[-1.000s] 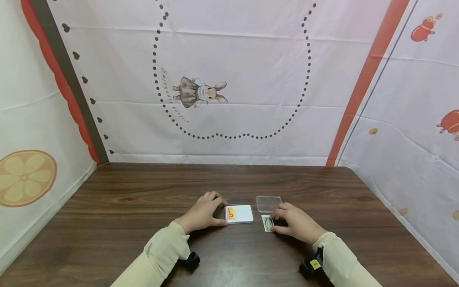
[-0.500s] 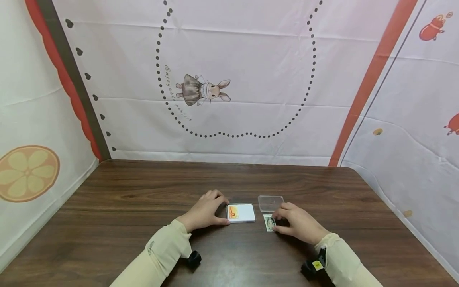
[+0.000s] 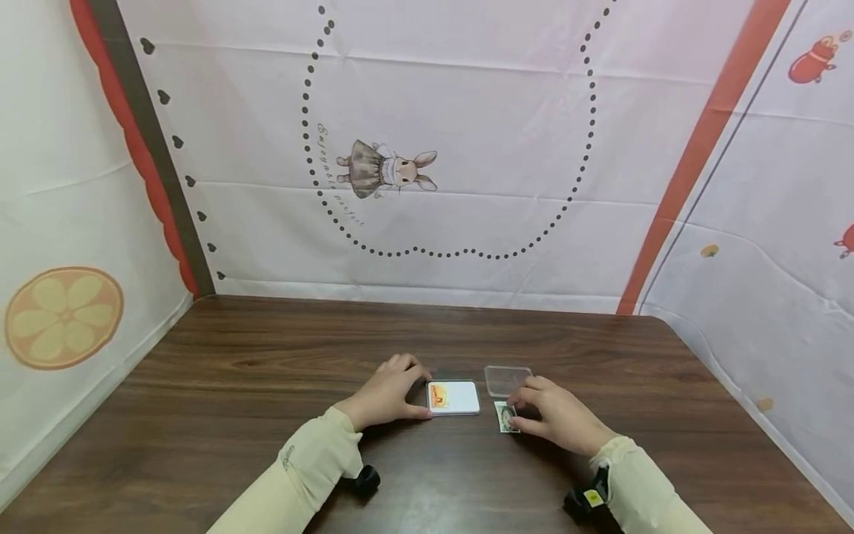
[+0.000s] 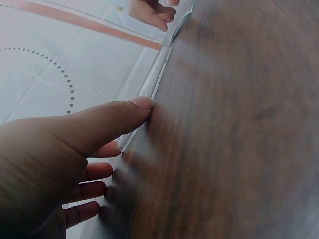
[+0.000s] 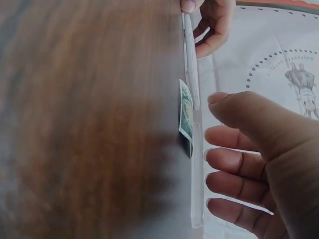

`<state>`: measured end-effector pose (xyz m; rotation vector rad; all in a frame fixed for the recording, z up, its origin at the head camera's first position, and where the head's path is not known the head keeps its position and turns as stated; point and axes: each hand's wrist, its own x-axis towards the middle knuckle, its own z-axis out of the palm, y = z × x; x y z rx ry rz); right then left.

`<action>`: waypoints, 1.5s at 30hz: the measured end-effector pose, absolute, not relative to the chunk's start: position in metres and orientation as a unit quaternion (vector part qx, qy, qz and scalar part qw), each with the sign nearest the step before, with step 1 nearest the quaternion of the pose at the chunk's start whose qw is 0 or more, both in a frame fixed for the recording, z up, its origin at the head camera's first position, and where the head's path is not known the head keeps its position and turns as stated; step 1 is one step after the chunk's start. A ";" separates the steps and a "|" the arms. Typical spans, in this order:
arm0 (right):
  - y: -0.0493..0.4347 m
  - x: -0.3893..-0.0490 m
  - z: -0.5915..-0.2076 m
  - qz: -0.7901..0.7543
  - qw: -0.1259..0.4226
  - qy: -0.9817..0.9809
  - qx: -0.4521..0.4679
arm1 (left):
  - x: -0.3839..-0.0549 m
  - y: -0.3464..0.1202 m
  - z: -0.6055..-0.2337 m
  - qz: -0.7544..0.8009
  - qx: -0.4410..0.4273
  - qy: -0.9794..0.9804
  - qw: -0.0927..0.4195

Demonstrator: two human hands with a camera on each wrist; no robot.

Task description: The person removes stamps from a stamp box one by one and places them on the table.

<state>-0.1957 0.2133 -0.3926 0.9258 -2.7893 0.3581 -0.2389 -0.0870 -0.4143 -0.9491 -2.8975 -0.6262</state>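
In the head view, the left hand (image 3: 387,394) grips the left end of a clear case (image 3: 455,414) with an orange-printed white card (image 3: 462,397), well in from the far edge of the table (image 3: 300,348). The right hand (image 3: 559,417) is by a green stamp (image 3: 504,417) between the case and the table's right edge; a clear tray (image 3: 502,380) lies on the stamp's far-edge side.

In the left wrist view, the thumb presses the case's side.

In the right wrist view, the right hand's relaxed fingers hold nothing, apart from the curled stamp.
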 end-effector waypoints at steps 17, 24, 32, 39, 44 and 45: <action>0.201 -0.200 -0.392 0.122 0.107 -0.932 0.323 | -0.240 -0.081 -0.415 -0.209 -0.310 -0.928 0.004; 0.198 -0.200 -0.389 0.118 0.105 -0.934 0.319 | -0.241 -0.079 -0.413 -0.206 -0.314 -0.927 0.013; 0.194 -0.201 -0.388 0.126 0.100 -0.932 0.326 | -0.240 -0.084 -0.414 -0.208 -0.308 -0.929 0.011; 0.190 -0.203 -0.390 0.121 0.104 -0.931 0.328 | -0.237 -0.086 -0.415 -0.210 -0.307 -0.928 0.015; 0.188 -0.204 -0.390 0.117 0.103 -0.933 0.324 | -0.237 -0.086 -0.414 -0.209 -0.310 -0.927 0.015; 0.188 -0.204 -0.390 0.117 0.103 -0.933 0.325 | -0.236 -0.085 -0.413 -0.208 -0.310 -0.927 0.016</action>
